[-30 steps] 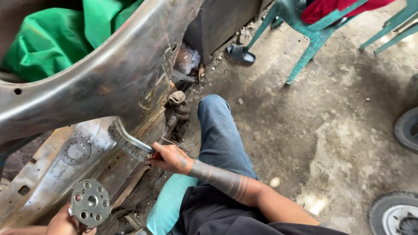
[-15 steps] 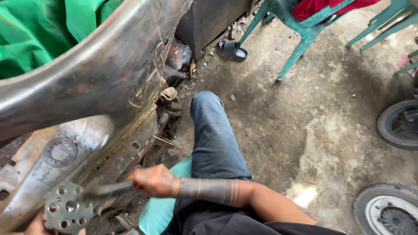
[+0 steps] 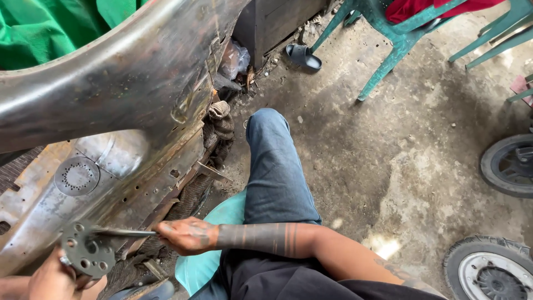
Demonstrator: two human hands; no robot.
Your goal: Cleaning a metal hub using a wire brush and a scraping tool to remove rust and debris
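Presently the left hand (image 3: 53,278) grips the round perforated grey metal disc (image 3: 87,250) low beside the rusted bare-steel body panel (image 3: 127,105), while the right hand (image 3: 186,236) closes round the slim wire brush (image 3: 125,232) scrubbing its face; continued brushing likely demands steady support.

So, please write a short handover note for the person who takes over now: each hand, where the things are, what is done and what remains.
Left hand: holds the round perforated metal disc at the lower left edge of the picture.
Right hand: grips a wire brush, its tip against the disc.
Things: the bare, rusty metal body panel is just above both hands. The person sits on a teal seat on the concrete floor.
Done: cannot tell how much of the disc is cleaned.
Left: the disc looks grey and dull.
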